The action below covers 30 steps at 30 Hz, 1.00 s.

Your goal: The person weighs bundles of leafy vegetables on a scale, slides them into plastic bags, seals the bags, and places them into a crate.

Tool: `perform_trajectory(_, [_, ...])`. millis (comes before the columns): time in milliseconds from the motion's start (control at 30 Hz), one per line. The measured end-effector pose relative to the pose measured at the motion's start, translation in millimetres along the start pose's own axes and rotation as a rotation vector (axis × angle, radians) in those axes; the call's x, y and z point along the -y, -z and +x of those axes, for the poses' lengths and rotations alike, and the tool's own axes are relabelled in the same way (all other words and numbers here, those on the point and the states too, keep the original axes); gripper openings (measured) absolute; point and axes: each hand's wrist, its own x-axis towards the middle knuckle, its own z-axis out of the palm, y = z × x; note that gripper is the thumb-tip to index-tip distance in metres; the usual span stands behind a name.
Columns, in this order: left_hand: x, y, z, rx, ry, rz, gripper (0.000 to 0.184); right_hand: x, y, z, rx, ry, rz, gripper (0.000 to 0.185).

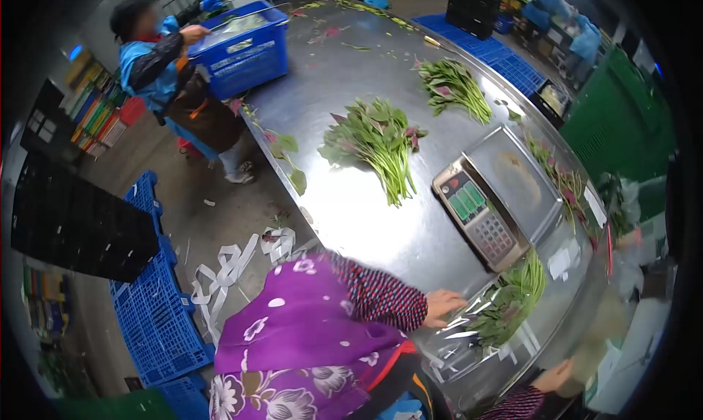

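Note:
My left hand (443, 308) reaches over the metal table with its fingers stretched out, at the edge of a clear plastic bag. In and against the plastic lies a bunch of leafy greens (505, 311). My right hand (554, 376) is low at the right, near the table's edge, beside a blurred pale shape; its grip is unclear. A scale (480, 218) with a keypad and a metal pan (516, 182) stands beyond the bagged greens. Two loose bunches of greens, one in the middle (377, 142) and one farther back (454, 89), lie on the table (293, 112).
A co-worker (157, 72) at the upper left has hands at a blue crate (245, 57) on the table's far corner. Black crates (80, 215) and blue pallets (157, 317) stand on the left floor. A green container (615, 120) is at the right. Leaf scraps line the table edges.

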Motion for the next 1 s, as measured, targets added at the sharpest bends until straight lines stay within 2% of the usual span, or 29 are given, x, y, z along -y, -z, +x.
perform_trajectory(33, [9.1,-29.9,-9.3,-0.057,0.294,-0.218,0.08,3.4,-21.7,-18.1,0.06,-0.003,0.012,0.029])
perform_trajectory(67, [31.7,-83.2,-15.0,-0.013,0.43,-0.374,0.089,28.6,-35.5,-38.1,0.13,0.019,0.127,0.035])
perform_trajectory(100, [7.2,-74.0,-18.9,0.022,0.492,-0.462,0.087,55.8,-44.7,-56.5,0.209,0.04,0.226,0.041])
perform_trajectory(133, [19.3,-87.9,-24.6,0.216,0.586,-0.476,0.078,93.4,-48.5,-71.8,0.379,0.142,0.219,0.05])
perform_trajectory(167, [26.4,-104.2,-28.3,0.434,0.663,-0.494,0.069,128.8,-46.8,-88.4,0.852,0.014,-0.395,0.058])
perform_trajectory(200, [11.7,-68.7,-8.5,0.652,0.632,-0.168,0.045,110.0,-68.5,-112.5,0.971,-0.049,0.13,0.061])
perform_trajectory(233, [31.1,-103.7,-11.2,0.399,0.813,-0.109,0.052,111.9,-78.6,-119.6,0.935,-0.099,0.466,0.065])
perform_trajectory(267, [65.8,-125.8,-30.7,0.508,0.68,-0.286,0.04,96.6,-76.2,-123.5,0.934,-0.176,0.45,0.063])
perform_trajectory(300, [41.0,-50.0,-24.3,0.62,0.562,-0.483,0.028,115.5,-48.9,-107.6,0.88,-0.261,0.385,0.057])
perform_trajectory(333, [23.8,-16.2,-21.3,0.594,0.67,-0.578,0.035,100.7,-43.4,-114.8,0.669,-0.238,0.222,0.045])
perform_trajectory(367, [6.1,16.7,-18.5,0.557,0.778,-0.672,0.042,117.3,-12.4,-109.9,0.585,-0.299,0.166,0.038])
perform_trajectory(400, [-1.5,29.2,-12.8,0.591,0.933,-0.778,0.041,152.0,9.4,-98.0,0.502,-0.319,0.131,0.031])
perform_trajectory(433, [16.9,17.8,-28.2,0.557,0.868,-0.817,0.037,179.5,26.6,-108.9,0.57,-0.234,0.223,0.021])
perform_trajectory(467, [31.4,6.3,-45.4,0.513,0.811,-0.843,0.033,203.4,41.0,-130.3,0.746,-0.302,0.402,0.015])
perform_trajectory(500, [34.1,8.2,-51.1,0.506,0.785,-0.74,0.031,228.5,47.2,-165.0,0.823,-0.34,0.535,0.013])
perform_trajectory(533, [34.9,10.6,-50.6,0.491,0.758,-0.641,0.03,251.7,47.7,-181.9,0.835,-0.081,0.563,0.013])
perform_trajectory(567, [33.2,11.7,-49.1,0.468,0.732,-0.551,0.029,268.6,40.9,-202.9,0.786,-0.095,0.563,0.013])
perform_trajectory(633, [10.2,30.8,-35.4,0.379,0.655,-0.478,0.028,300.0,37.4,-219.7,0.68,-0.459,0.583,0.009])
perform_trajectory(700, [15.6,34.8,-32.8,0.449,0.674,-0.508,0.028,307.9,36.9,-212.1,0.711,-0.268,0.558,0.012])
perform_trajectory(800, [21.2,37.0,-27.6,0.58,0.695,-0.572,0.027,310.6,32.9,-205.2,0.766,-0.096,0.502,0.012])
perform_trajectory(900, [21.2,31.6,-37.3,0.478,0.964,-0.942,0.026,321.2,26.4,-190.3,0.794,-0.045,0.473,0.012])
perform_trajectory(1000, [33.6,25.6,-42.5,0.469,0.924,-0.88,0.025,322.5,25.1,-201.9,0.881,0.147,0.393,0.01])
